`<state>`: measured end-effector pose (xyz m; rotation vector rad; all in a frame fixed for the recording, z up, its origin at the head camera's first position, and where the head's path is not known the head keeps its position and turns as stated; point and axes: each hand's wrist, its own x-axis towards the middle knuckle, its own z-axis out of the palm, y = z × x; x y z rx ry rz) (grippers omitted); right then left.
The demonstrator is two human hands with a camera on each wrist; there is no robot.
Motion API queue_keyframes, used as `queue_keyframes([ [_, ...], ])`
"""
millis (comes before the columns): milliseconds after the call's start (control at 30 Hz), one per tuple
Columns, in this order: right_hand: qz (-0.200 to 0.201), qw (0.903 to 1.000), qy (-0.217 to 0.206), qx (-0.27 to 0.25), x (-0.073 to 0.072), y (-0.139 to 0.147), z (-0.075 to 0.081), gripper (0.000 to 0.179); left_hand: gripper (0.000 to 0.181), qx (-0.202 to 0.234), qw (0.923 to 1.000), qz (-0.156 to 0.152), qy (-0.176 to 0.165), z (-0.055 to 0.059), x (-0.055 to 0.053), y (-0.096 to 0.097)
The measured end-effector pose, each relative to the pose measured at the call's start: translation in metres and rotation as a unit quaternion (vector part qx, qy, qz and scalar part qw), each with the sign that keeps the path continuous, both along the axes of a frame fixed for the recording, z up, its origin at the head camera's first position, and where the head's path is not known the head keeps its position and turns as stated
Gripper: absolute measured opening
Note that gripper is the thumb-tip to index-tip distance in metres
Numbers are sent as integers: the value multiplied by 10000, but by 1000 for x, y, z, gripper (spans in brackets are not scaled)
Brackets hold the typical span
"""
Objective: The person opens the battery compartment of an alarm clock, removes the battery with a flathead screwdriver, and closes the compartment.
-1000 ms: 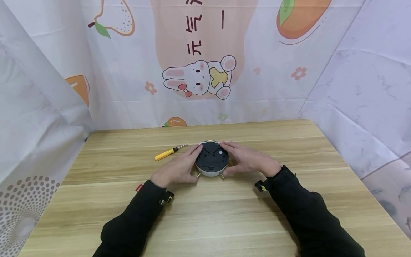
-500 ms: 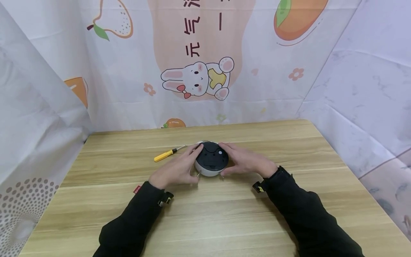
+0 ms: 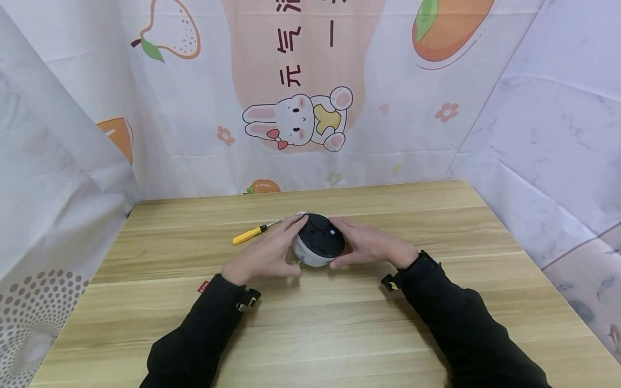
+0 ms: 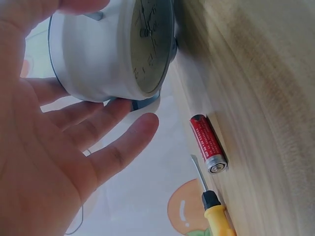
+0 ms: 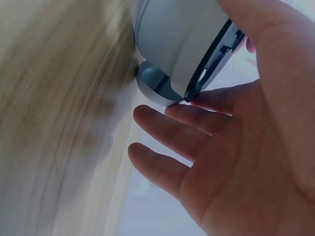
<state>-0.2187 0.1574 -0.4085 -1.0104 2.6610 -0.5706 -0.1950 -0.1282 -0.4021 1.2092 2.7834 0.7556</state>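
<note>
A round white alarm clock (image 3: 321, 236) with a black back is held between my two hands over the table, its back facing up and tilted to the right. My left hand (image 3: 267, 253) grips its left side, thumb near a metal leg. From the right, my right hand (image 3: 372, 245) holds it with thumb and fingers. In the left wrist view the clock's dial (image 4: 149, 42) faces the tabletop, and some fingers lie against the body. A bell (image 5: 156, 86) shows at the clock's top in the right wrist view, where two fingers extend free of it.
A yellow-handled screwdriver (image 3: 249, 234) lies on the wooden table (image 3: 310, 334) left of the clock. Close to its tip is a red battery (image 4: 207, 142), seen in the left wrist view. Printed curtains (image 3: 194, 108) hang behind the table and along both sides.
The clock has tipped, so its black back leans to the right and more of the white side shows at the left. Both hands stay around it.
</note>
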Motion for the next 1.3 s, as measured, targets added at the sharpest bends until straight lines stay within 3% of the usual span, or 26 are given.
queue_keyframes([
  [633,464,9975,-275,-465,-1,-2,0,111,95,422,9985,-305,147,6,2,-1],
  [867,471,9955,-565,-597,0,-3,1,111,90,668,9964,-484,205,8,2,-1],
  [1300,482,9940,-854,-490,-1,-3,-1,113,80,719,9943,-616,498,7,1,-1],
])
